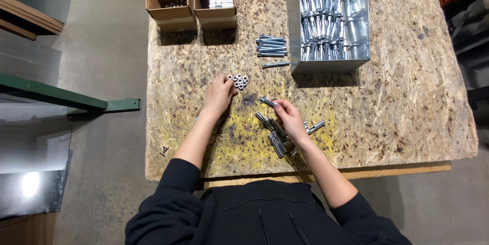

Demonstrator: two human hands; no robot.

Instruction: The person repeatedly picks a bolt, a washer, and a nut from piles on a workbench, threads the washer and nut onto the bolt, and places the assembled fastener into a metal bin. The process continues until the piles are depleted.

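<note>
Chipboard table (407, 97): metal bin (328, 64) holds bolts, right hand (291, 117) pinching bolt (267, 102), left hand (219, 94) fingering nuts (238, 81).

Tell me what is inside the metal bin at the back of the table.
The metal bin holds many silver bolts standing on end, packed in rows. Its near wall hides their lower ends and the bin floor, so anything beneath them cannot be seen.

I wear a black long-sleeved top, its sleeves pushed up my forearms, leaving both hands bare and ungloved.

Head view, steeply down, near workbench (407, 97)
</note>
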